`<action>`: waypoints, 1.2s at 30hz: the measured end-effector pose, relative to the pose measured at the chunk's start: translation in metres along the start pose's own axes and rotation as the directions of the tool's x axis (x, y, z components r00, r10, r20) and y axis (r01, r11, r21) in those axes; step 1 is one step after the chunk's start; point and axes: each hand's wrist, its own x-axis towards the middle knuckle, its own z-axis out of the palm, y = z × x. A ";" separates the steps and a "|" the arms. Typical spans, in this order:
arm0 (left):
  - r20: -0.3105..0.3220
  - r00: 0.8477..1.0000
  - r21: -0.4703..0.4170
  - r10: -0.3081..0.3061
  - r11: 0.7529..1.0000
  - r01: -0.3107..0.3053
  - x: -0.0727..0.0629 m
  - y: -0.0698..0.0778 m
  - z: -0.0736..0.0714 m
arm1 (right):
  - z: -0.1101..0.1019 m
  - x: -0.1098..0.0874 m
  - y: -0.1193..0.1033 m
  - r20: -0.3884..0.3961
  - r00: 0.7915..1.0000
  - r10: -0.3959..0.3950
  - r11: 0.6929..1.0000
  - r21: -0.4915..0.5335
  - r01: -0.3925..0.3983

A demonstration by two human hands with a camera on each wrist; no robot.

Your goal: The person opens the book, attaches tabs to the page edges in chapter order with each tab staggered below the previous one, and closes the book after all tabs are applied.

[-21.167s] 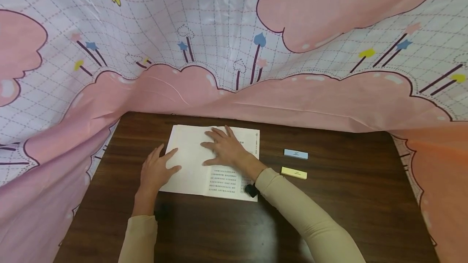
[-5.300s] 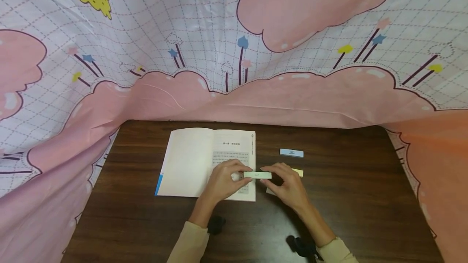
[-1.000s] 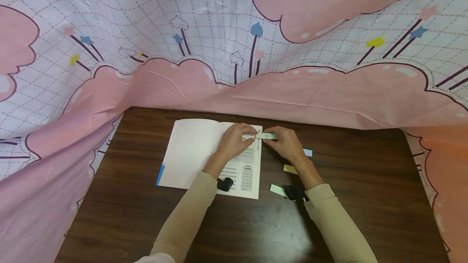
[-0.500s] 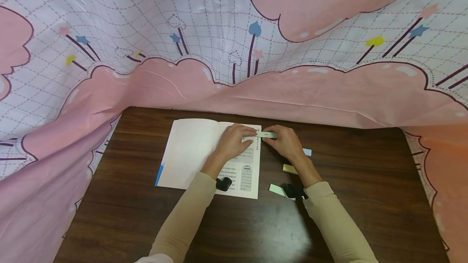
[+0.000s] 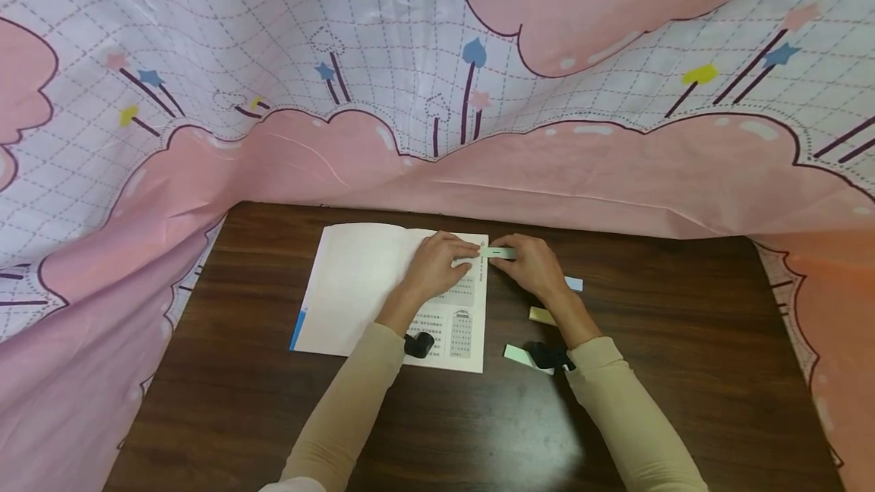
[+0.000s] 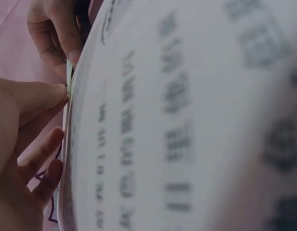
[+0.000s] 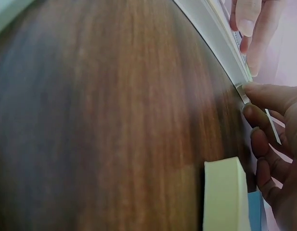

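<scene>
White-paged book (image 5: pixel 362 287) open, pale green strip (image 5: pixel 497 253) across its right edge: positioned, by the look; release outstanding.
Left hand (image 5: pixel 434 263) touches strip's inner end with fingertips, thumb clear; right hand (image 5: pixel 533 266) pinches outer end. Green pad (image 5: pixel 519 355), yellow pad (image 5: pixel 542 316), blue pad (image 5: pixel 576 284) lie on tabletop (image 5: pixel 670 348), ungripped.

Counted from where I stand: one worktop (image 5: pixel 690 340), one open book (image 5: pixel 355 279), one pale green strip (image 5: pixel 500 253), one blue pad (image 5: pixel 576 284), one yellow pad (image 5: pixel 542 316) and one light green pad (image 5: pixel 518 355), making three pads, two beige sleeves (image 5: pixel 347 407), two black wrist devices (image 5: pixel 420 345), one left hand (image 5: pixel 435 263), one right hand (image 5: pixel 535 268).
</scene>
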 end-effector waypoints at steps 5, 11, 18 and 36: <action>-0.009 1.000 -0.007 0.021 1.000 -0.021 -0.001 -0.002 0.003 | 0.000 -0.001 0.001 0.013 1.000 0.012 1.000 -0.014 -0.012; 0.012 1.000 0.030 0.025 0.999 -0.026 0.001 -0.001 0.003 | 0.000 -0.002 0.002 0.025 1.000 0.010 1.000 -0.029 -0.009; 0.023 1.000 0.068 0.020 0.997 -0.021 0.000 0.000 0.004 | 0.000 -0.002 0.002 0.031 0.999 0.021 1.000 -0.001 -0.021; -0.016 0.999 0.063 -0.036 0.997 0.037 0.006 -0.001 -0.001 | 0.006 0.013 -0.011 -0.011 0.979 0.202 0.978 0.052 -0.201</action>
